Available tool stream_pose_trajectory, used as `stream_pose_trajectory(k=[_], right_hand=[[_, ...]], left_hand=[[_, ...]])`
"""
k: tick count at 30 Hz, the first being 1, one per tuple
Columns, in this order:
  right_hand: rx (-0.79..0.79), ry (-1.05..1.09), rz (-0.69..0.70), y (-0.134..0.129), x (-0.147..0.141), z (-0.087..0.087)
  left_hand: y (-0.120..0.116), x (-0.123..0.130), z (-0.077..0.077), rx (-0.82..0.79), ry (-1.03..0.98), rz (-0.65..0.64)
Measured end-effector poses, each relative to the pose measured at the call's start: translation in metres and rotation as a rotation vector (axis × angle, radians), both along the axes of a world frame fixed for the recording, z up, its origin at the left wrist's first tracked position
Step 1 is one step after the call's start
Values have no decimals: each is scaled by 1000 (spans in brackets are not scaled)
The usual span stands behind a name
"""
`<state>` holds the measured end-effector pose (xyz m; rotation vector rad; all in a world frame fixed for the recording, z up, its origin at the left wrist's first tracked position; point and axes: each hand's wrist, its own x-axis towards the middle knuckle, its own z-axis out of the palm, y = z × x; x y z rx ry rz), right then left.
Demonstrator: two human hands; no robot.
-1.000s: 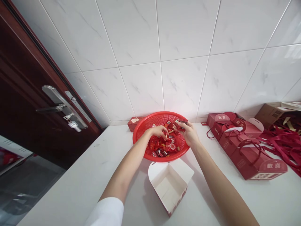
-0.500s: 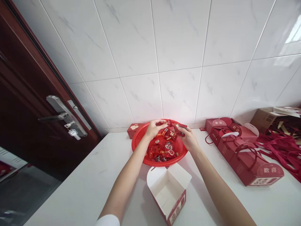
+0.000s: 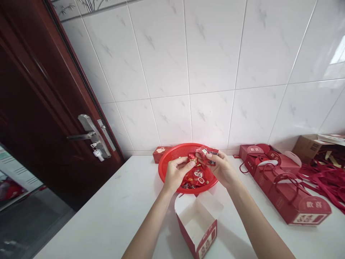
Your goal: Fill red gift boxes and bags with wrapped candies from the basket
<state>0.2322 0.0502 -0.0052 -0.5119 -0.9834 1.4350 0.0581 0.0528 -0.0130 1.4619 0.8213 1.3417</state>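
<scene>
Over a round red plastic basket (image 3: pixel 162 169), my left hand (image 3: pixel 176 173) pinches a small red-wrapped candy (image 3: pixel 192 157) between thumb and fingers. My right hand (image 3: pixel 223 169) grips red candy packets (image 3: pixel 206 154) with a small white figure printed on them; how many I cannot tell. The two hands are close together, their held candies nearly touching. Below them in the basket lie several more wrapped candies (image 3: pixel 198 177), partly hidden by the hands. Nearer to me an open red gift box (image 3: pixel 188 230) with a white inside stands between my forearms, its flaps spread.
Closed red gift boxes (image 3: pixel 287 194) with cord handles stand in a row on the right of the white table (image 3: pixel 126 212). Dark red ribbons (image 3: pixel 318 176) and a cardboard box (image 3: pixel 307 147) lie beyond. A small red box (image 3: pixel 159 154) touches the tiled wall behind the basket. Left is a door (image 3: pixel 54 118).
Both hands have lifted slightly and come closer together above the basket, with candies in them. The camera view has shifted, so the basket and boxes appear lower and farther right.
</scene>
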Motion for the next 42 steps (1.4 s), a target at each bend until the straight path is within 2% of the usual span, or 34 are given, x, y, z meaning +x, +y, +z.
stream_pose_trajectory(k=[6, 10, 14, 18, 24, 26, 29, 34, 38, 42], right_hand=[[24, -94, 4, -24, -1, 9], [66, -146, 6, -33, -1, 9], [32, -194, 45, -36, -2, 7], [44, -253, 12, -38, 2, 5], [193, -679, 49, -49, 8, 11], [202, -736, 28, -50, 5, 12], [169, -648, -4, -47, 1, 8], [138, -452, 58, -41, -1, -2], [152, -424, 48, -40, 0, -2], [145, -447, -29, -43, 2, 2]], left_hand=[[-20, -2, -6, -55, -109, -15], [-23, -1, -9, -30, -191, 4], [-25, 0, -8, -37, -217, 31], [-27, -3, -4, -42, -278, 37], [-29, -13, 4, -56, -287, 115], [-30, -16, 5, -51, -266, 113], [-32, -17, 5, -50, -236, 95], [-32, -16, 1, -71, -214, 81], [-32, -18, 1, -64, -210, 69], [-32, -20, 5, -47, -240, 85]])
